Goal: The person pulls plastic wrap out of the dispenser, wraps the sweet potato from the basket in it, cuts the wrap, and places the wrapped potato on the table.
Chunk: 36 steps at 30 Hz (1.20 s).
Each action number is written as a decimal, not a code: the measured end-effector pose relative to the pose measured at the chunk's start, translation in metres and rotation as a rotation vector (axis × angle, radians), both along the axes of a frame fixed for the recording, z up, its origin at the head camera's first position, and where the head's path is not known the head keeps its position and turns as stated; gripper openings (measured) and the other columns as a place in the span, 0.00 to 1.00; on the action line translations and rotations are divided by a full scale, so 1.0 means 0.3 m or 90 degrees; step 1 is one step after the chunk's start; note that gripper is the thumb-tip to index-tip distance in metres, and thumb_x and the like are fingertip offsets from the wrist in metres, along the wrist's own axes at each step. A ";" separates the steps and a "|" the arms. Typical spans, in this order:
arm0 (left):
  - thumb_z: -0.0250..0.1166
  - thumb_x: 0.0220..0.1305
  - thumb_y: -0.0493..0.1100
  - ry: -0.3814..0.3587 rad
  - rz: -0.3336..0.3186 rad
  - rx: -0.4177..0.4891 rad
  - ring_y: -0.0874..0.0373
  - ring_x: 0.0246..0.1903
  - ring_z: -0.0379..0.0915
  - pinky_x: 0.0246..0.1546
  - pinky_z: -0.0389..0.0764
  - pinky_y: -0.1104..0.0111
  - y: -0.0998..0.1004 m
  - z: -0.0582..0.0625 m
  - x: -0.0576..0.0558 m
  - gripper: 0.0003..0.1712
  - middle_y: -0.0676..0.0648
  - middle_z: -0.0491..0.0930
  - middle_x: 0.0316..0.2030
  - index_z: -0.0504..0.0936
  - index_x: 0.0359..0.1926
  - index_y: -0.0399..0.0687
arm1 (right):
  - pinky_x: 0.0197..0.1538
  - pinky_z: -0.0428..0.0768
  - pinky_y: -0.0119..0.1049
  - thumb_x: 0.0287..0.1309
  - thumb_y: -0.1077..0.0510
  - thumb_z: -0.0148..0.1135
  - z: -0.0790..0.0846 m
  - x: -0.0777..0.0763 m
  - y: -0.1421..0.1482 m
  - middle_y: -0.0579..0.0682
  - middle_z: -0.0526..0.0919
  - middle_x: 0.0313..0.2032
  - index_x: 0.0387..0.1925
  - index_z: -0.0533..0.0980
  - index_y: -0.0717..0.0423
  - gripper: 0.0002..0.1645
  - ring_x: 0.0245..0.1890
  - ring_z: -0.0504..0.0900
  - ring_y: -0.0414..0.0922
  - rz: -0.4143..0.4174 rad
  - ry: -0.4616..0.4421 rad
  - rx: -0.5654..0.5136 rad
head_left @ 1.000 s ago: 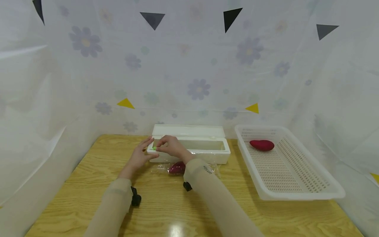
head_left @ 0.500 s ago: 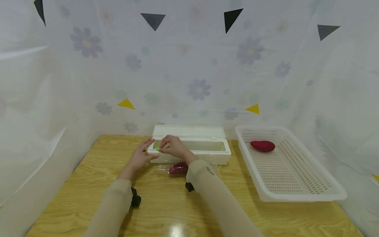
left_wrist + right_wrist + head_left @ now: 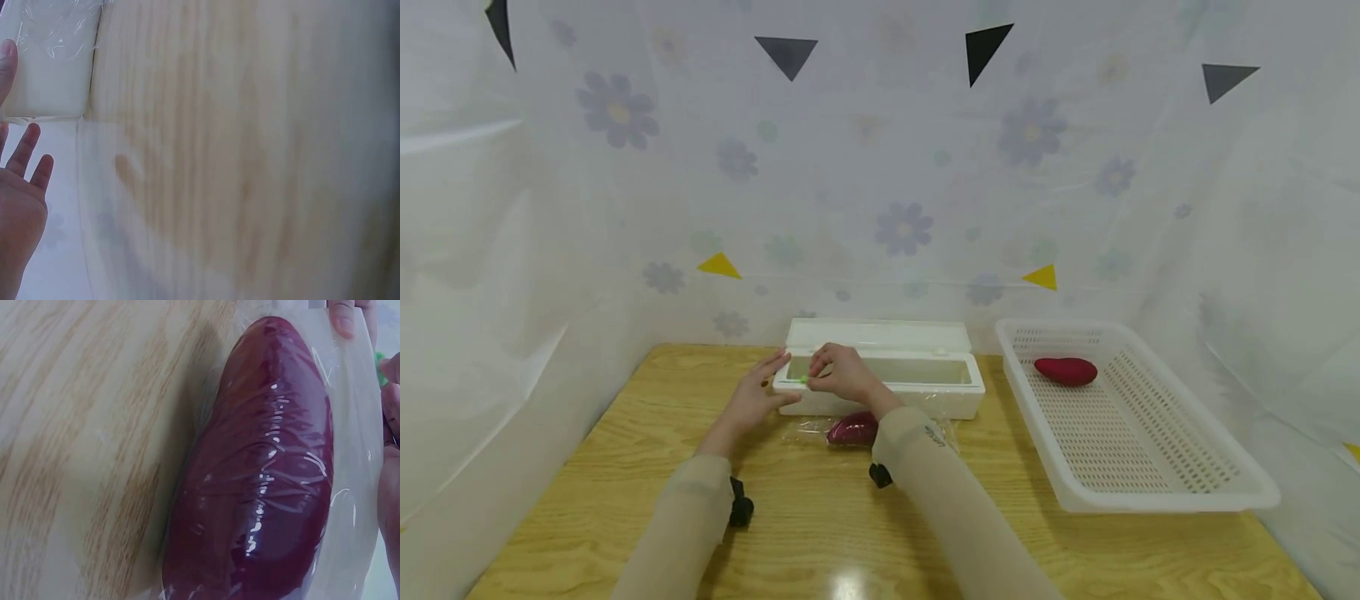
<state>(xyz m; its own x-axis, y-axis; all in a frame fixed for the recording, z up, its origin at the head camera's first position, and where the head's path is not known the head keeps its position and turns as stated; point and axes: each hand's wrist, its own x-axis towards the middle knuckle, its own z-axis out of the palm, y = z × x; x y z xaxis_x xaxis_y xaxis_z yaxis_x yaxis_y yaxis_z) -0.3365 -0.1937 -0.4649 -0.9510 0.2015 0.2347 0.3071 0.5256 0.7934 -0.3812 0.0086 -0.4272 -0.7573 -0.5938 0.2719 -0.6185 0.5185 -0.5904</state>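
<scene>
A long white cling film dispenser [image 3: 951, 406] sits on the table with its lid raised. My right hand [image 3: 850, 377] pinches a small green slide cutter [image 3: 803, 380] on the front rail, near the left end. At that end my left hand [image 3: 748, 402] steadies the box, thumb against the front face and straight fingers at the end. In front of the dispenser lies a dark red sweet potato [image 3: 848, 430] under clear film [image 3: 808, 427]. Seen from the right wrist, the film [image 3: 312, 465] is wrinkled tightly over the sweet potato [image 3: 250, 487].
On the right stands a white perforated plastic basket [image 3: 1157, 498], holding a second sweet potato [image 3: 1066, 372]. The wooden table [image 3: 820, 525] ends at a flower-patterned sheet [image 3: 902, 167] behind the box.
My right hand has slid the green cutter a little to the right along the rail. The left hand stays at the box's left end.
</scene>
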 end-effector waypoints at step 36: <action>0.70 0.56 0.46 0.023 0.003 -0.003 0.42 0.69 0.47 0.61 0.61 0.44 0.000 -0.006 -0.002 0.44 0.41 0.51 0.72 0.59 0.70 0.43 | 0.38 0.79 0.22 0.51 0.64 0.67 0.004 -0.005 0.053 0.51 0.80 0.37 0.25 0.78 0.58 0.05 0.43 0.78 0.47 0.073 -0.010 -0.038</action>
